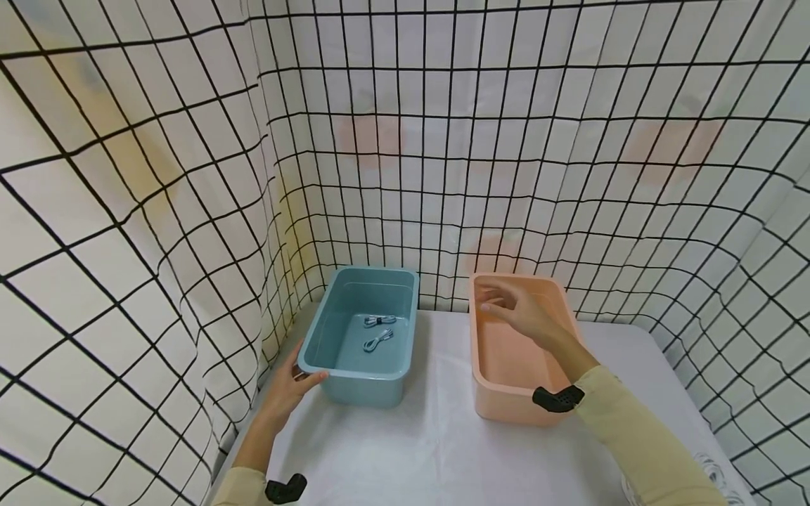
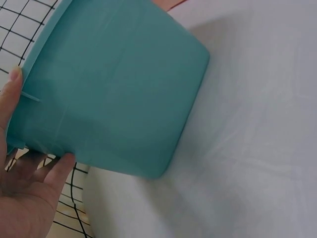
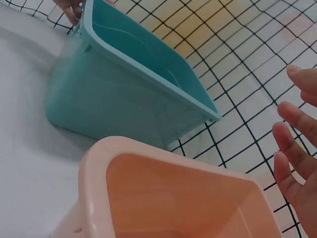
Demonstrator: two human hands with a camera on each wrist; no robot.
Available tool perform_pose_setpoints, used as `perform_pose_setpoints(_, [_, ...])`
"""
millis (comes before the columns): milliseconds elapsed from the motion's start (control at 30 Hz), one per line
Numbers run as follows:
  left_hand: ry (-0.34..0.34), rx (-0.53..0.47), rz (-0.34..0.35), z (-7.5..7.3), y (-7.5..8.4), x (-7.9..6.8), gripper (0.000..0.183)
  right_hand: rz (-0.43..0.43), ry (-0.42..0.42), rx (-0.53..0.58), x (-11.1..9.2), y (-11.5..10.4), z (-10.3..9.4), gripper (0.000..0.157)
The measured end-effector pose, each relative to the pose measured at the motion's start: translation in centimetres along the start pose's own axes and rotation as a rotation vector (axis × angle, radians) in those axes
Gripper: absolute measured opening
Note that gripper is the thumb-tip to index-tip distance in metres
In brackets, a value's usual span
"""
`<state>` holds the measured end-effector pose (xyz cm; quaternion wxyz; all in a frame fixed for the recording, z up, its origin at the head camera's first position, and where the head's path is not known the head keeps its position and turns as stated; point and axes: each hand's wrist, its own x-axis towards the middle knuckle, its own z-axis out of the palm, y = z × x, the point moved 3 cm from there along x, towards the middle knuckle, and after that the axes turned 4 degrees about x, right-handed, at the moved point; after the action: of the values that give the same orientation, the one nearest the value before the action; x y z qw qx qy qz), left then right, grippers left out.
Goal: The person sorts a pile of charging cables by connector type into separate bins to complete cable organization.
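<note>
A blue plastic bin (image 1: 354,390) stands on the left of the table, with two bundled cables (image 1: 378,341) lying on its floor. My left hand (image 1: 287,393) grips the bin's near left corner, thumb over the rim (image 2: 42,37) and fingers against the side below it. On the right stands a peach-coloured bin (image 1: 515,404); the part of its inside that shows holds nothing. Over that bin my right hand (image 1: 515,309) hovers, fingers spread and loosely bent, holding nothing. In the right wrist view, those fingers (image 3: 292,144) are apart from the peach rim.
White cables (image 1: 711,467) lie at the table's near right, partly behind the right sleeve. A white tablecloth (image 1: 436,422) covers the table. Black-grid netting (image 1: 443,176) over pale cloth encloses the back and both sides, close behind the bins.
</note>
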<state>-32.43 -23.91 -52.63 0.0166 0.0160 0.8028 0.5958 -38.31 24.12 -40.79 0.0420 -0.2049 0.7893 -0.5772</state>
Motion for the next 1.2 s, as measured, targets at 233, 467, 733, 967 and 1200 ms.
perform_pose_setpoints(233, [-0.003,0.003,0.012,0.1,0.2,-0.2,0.101,-0.011,0.030,-0.043,-1.2,0.5,-0.6,0.055])
perform_pose_setpoints(467, [0.001,0.003,0.003,0.1,0.2,-0.2,0.103,-0.039,0.042,-0.056,-2.2,1.0,-1.3,0.052])
perform_pose_setpoints(733, [0.007,0.003,-0.005,-0.1,0.1,-0.1,0.102,-0.011,0.048,-0.052,-3.5,1.3,-2.3,0.055])
perform_pose_setpoints(967, [0.001,0.006,-0.001,0.1,0.0,-0.2,0.104,0.033,0.066,-0.076,-4.9,1.3,-3.6,0.057])
perform_pose_setpoints(1200, [0.004,0.009,-0.013,0.0,0.2,-0.2,0.103,0.032,0.105,-0.101,-5.7,1.7,-4.5,0.056])
